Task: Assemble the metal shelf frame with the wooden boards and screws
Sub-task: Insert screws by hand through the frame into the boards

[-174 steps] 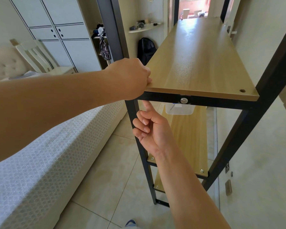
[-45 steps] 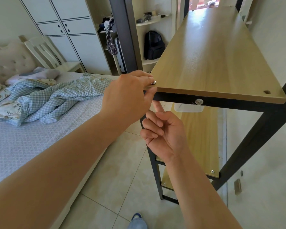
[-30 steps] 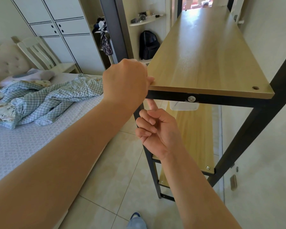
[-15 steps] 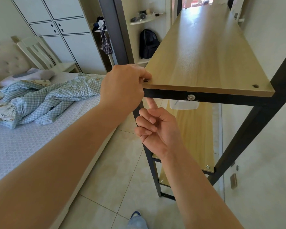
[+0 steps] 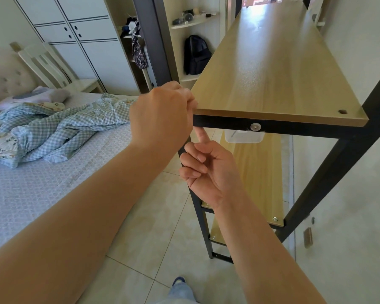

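A black metal shelf frame carries a long wooden top board and lower wooden boards. My left hand curls over the board's near left corner, fingertips pinching at the spot where a screw head showed a moment ago; the screw itself is hidden now. My right hand is under that corner, index finger pointing up and touching the underside of the front crossbar, other fingers curled. A silver bolt sits mid-crossbar. An empty screw hole marks the near right corner.
A clear plastic tub stands on the board below. A bed with a checked blanket lies to the left, a white chair and wardrobe behind it. The wall is close on the right. A black backpack sits on a far shelf.
My left hand has turned back and forth over the corner, alternately baring and covering the screw head; it covers it now. The right hand has stayed under the crossbar.
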